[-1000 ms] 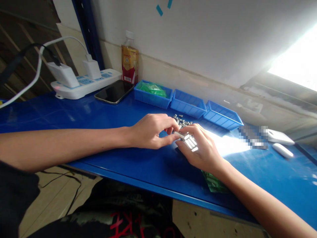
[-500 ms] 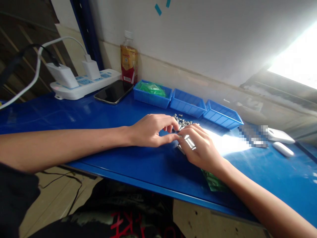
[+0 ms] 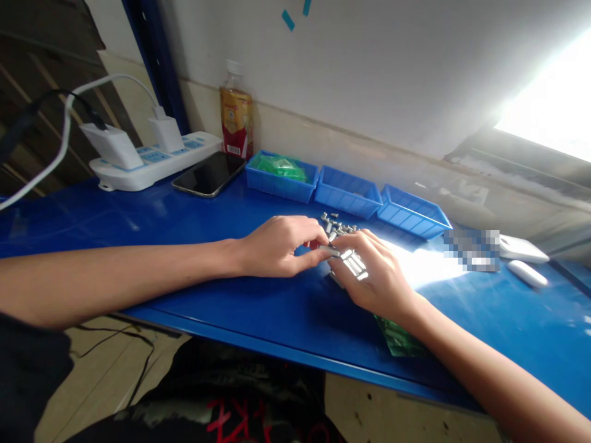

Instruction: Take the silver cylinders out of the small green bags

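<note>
My left hand (image 3: 289, 246) pinches a small silvery metal piece (image 3: 329, 250) between thumb and forefinger. Right beside it, my right hand (image 3: 369, 267) is curled, its fingertips close to the same piece. Several shiny metal pieces (image 3: 354, 264) show between the thumb and fingers of my right hand. Just behind both hands lies a loose pile of small metal screws or similar parts (image 3: 339, 227). A green plastic bag (image 3: 399, 337) lies partly under my right wrist.
Three blue bins (image 3: 348, 192) stand along the wall; the left one holds green bags (image 3: 281, 167). A phone (image 3: 210, 175), a power strip (image 3: 157, 163) and a bottle (image 3: 236, 114) are at the back left. White objects (image 3: 527, 274) lie at the right on the blue table (image 3: 258, 314).
The metal piece between my left fingertips now shows more clearly. More shiny pieces are visible in my right hand. The view has shifted slightly.
</note>
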`<state>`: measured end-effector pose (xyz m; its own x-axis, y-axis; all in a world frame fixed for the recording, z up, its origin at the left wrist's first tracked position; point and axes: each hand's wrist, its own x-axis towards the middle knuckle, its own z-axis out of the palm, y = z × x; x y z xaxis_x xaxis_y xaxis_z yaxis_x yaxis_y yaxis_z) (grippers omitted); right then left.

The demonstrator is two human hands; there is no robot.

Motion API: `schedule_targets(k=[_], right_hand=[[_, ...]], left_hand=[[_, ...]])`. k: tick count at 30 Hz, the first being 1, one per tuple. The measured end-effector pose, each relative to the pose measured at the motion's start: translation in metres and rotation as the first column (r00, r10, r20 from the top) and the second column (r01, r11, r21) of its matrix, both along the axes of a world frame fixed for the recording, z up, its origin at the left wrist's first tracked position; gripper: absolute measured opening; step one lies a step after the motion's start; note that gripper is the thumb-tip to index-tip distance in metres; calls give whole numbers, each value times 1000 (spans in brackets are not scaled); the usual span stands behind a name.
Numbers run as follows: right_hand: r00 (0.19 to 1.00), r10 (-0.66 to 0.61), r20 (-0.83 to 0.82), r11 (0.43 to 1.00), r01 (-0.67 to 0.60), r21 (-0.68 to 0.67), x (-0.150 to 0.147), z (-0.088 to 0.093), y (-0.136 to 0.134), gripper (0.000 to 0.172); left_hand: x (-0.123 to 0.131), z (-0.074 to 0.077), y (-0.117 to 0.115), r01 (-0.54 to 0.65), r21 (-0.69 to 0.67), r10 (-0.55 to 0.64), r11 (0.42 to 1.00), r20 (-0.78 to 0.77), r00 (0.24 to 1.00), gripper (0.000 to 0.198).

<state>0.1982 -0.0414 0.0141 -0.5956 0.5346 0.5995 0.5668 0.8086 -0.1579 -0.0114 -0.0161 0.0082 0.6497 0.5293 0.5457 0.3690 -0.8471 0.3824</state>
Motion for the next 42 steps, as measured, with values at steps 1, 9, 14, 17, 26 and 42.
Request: schedule_targets(k=[1, 9, 14, 17, 26, 42], right_hand=[[1000, 10, 2, 1000, -10, 8, 0, 0, 0, 16], [999, 38, 20, 999, -39, 32, -1, 0, 0, 7], [1000, 1, 12, 1000, -1, 8, 0, 1, 1, 10], [1000, 18, 14, 1000, -18, -5, 0, 2, 1, 11], [1000, -10, -4, 1000, 10, 12, 0, -3, 1, 15], [998, -58, 34, 995, 55, 88, 1, 1, 2, 16]], left_hand=[[0, 1, 0, 4, 0, -4, 1000, -3, 1000, 21], [-1, 2, 1, 23, -66, -27, 998, -56, 998, 23], [-1, -2, 0, 3, -100, -2, 995, 16, 1000, 32], [-1, -3, 0, 20, -71, -17, 997, 34, 999, 24], [-1, -1, 1, -14, -35, 13, 999, -23, 1000, 23], [0, 0, 1, -39, -81, 39, 996, 7, 999, 28]])
